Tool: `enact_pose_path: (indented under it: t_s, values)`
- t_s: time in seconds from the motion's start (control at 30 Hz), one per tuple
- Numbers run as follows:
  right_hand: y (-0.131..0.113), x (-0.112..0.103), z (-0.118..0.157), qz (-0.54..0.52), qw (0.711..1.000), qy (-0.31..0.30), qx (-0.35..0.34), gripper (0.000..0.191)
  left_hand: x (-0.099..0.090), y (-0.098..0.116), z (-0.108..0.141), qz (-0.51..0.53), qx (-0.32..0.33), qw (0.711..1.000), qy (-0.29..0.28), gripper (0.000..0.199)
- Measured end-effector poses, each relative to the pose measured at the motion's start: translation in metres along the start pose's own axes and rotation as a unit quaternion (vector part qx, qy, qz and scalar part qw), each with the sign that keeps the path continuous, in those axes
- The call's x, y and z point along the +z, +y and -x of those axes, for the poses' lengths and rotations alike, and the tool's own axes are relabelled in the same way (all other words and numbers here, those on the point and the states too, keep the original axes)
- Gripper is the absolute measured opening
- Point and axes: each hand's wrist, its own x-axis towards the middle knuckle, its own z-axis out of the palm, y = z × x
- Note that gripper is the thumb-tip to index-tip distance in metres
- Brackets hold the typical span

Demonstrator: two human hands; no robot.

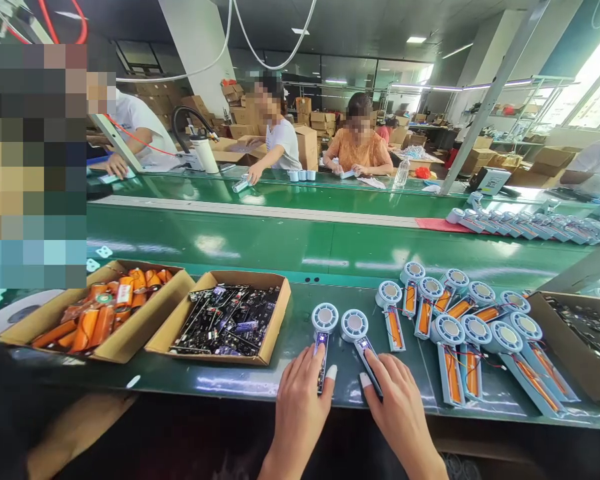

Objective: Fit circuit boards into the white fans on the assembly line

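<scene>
Two light-blue handheld fans lie side by side at the table's front edge. My left hand [300,395] grips the handle of the left fan [325,319], its index finger pressed on the dark circuit board in the open handle. My right hand [396,392] holds the handle of the right fan [355,325] the same way, fingers over its board. White coverings show on both thumbs. To the right, several more fans [450,329] rest with orange battery cells [451,373] and thin wires showing in their open handles.
A carton of black circuit boards [280,313] stands left of my hands, beside a carton of orange batteries [147,337]. Another carton [540,317] sits far right. Beyond runs a green conveyor [290,237], with a row of fans [525,225]. Several people work across it; a forearm [75,427] shows lower left.
</scene>
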Motion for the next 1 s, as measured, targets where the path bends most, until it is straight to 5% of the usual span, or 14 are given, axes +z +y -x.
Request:
enact_pose_path:
  t_s: [0.4,0.6,0.73,0.83,1.0]
  values:
    - [-0.006,0.001,-0.001,0.002,1.0,-0.019,0.007,0.05,0.0,-0.001,0.0,0.031,-0.008,0.999,-0.007,0.037]
    - [-0.018,0.0,-0.013,-0.047,0.995,-0.08,0.043,0.052,-0.004,-0.002,0.004,0.117,-0.031,0.991,-0.052,0.046]
    - [-0.039,-0.003,-0.023,-0.039,0.989,-0.108,0.098,0.064,-0.006,0.0,0.006,0.261,-0.083,0.958,-0.089,0.052]
    - [-0.062,0.003,-0.041,0.031,0.976,-0.161,0.14,0.071,-0.004,0.0,0.009,0.371,-0.193,0.908,-0.034,0.055]
    - [-0.068,0.009,-0.094,0.079,0.955,-0.231,0.171,0.026,-0.004,-0.006,0.013,0.421,-0.263,0.866,0.053,0.058]
